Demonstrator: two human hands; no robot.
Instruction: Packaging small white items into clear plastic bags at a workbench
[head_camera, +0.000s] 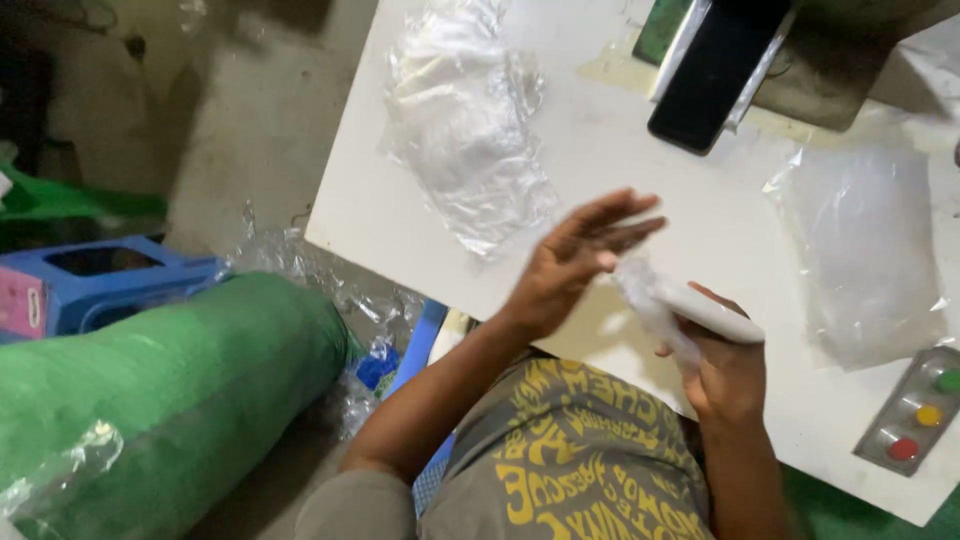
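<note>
My right hand (725, 370) grips a small flat white item (712, 313) with a crumpled clear plastic wrapper (645, 295) trailing off its left end. My left hand (575, 258) is flat, fingers spread, hovering just above and left of that wrapper, blurred by motion; it holds nothing. Both hands are over the near part of the white table (610, 150).
A heap of clear plastic bags (465, 120) lies at the table's far left, a flat clear bag (865, 250) at right. A black phone (712, 70) leans at the back. A grey box with three coloured buttons (915, 415) sits near right. Green roll (170, 390) and blue crate (105, 275) are on the floor.
</note>
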